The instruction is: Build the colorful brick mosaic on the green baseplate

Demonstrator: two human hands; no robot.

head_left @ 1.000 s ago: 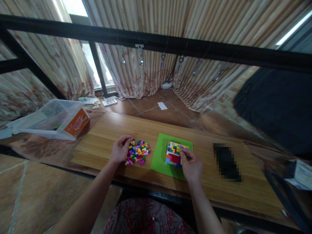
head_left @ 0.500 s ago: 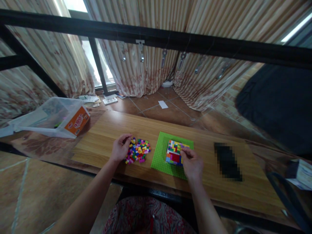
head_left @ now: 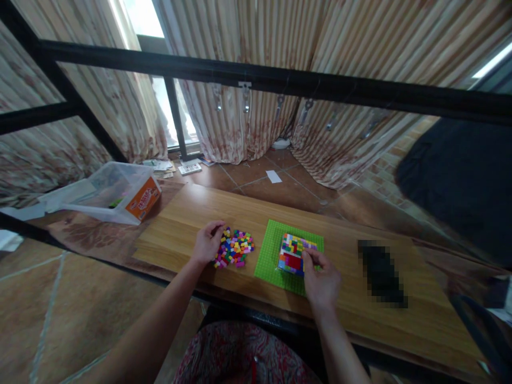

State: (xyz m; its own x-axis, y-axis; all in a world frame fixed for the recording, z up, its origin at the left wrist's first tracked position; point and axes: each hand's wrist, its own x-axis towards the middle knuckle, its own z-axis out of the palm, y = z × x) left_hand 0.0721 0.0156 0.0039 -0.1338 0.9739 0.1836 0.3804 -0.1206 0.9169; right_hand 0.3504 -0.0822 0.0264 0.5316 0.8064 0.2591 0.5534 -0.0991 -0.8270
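A block of stacked toy bricks [head_left: 291, 260] in many colours rises from a green studded baseplate [head_left: 267, 261]. My right hand [head_left: 323, 277] is over the block's right side, thumb and forefinger pinched together at its top. Whatever sits between those fingertips is too small to make out. To the left, a pile of loose toy bricks [head_left: 237, 246] lies on the wood. At that pile's left edge rests my left hand [head_left: 208, 243], its fingers drawn together; what they hold, if anything, is hidden.
The wooden table [head_left: 184, 218] carries all this. A pixelated dark object [head_left: 382, 273] lies right of the baseplate. At the far left is a clear plastic bin [head_left: 108, 210] with an orange label. A black metal rail [head_left: 272, 77] crosses above, before striped curtains [head_left: 256, 122].
The camera has turned a little, so the whole scene sits further right and slightly lower. Both hands keep nearly the same places relative to the pile and the block.
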